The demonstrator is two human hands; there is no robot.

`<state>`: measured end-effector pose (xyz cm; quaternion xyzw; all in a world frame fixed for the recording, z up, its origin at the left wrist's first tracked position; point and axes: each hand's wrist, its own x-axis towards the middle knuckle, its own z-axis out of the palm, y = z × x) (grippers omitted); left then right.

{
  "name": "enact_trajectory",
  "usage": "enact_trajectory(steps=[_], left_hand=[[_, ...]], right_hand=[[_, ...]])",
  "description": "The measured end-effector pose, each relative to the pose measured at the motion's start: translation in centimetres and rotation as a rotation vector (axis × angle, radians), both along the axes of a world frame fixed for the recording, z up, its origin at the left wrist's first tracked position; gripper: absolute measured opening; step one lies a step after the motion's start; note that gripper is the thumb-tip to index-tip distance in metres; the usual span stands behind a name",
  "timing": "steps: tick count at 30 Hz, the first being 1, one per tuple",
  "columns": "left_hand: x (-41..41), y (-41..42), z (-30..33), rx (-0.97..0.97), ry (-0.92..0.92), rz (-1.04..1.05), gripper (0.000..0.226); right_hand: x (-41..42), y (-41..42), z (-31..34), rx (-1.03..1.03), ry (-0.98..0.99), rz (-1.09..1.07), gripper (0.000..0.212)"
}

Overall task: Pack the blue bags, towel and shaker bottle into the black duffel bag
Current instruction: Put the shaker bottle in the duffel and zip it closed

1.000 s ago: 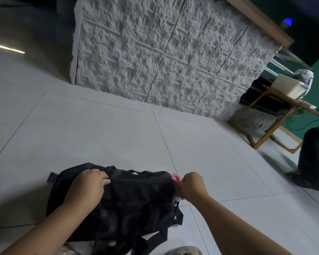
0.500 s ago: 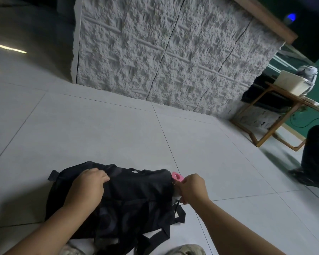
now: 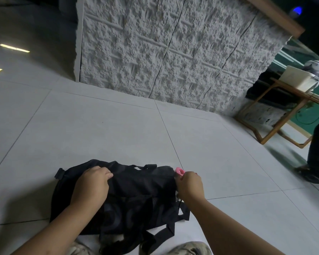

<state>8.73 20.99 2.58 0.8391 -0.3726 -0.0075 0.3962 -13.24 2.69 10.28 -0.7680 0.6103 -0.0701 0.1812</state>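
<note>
Black duffel bag [image 3: 136,196] on tiled floor [image 3: 99,135], left hand [image 3: 92,184] gripping its top, right hand [image 3: 189,184] pinching its end beside pink loop [image 3: 179,171]

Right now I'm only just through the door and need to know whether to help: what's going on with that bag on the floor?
A person is bent over a black duffel bag lying on the tiled floor. Their left hand grips the fabric on top, while the right hand holds the bag's end, where something pink pokes out. No blue bags or towel are in sight, so they may already be packed. Whether the bag is zipped I cannot tell.
</note>
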Motion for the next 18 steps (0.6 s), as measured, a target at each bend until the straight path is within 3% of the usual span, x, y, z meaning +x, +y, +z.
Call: enact_trajectory(steps=[18], left_hand=[[0.5,-0.1,-0.5,0.026,-0.019,-0.087,0.012]], right_hand=[[-1.1,0.2,-1.0,-0.029,-0.046,0.004,0.042]])
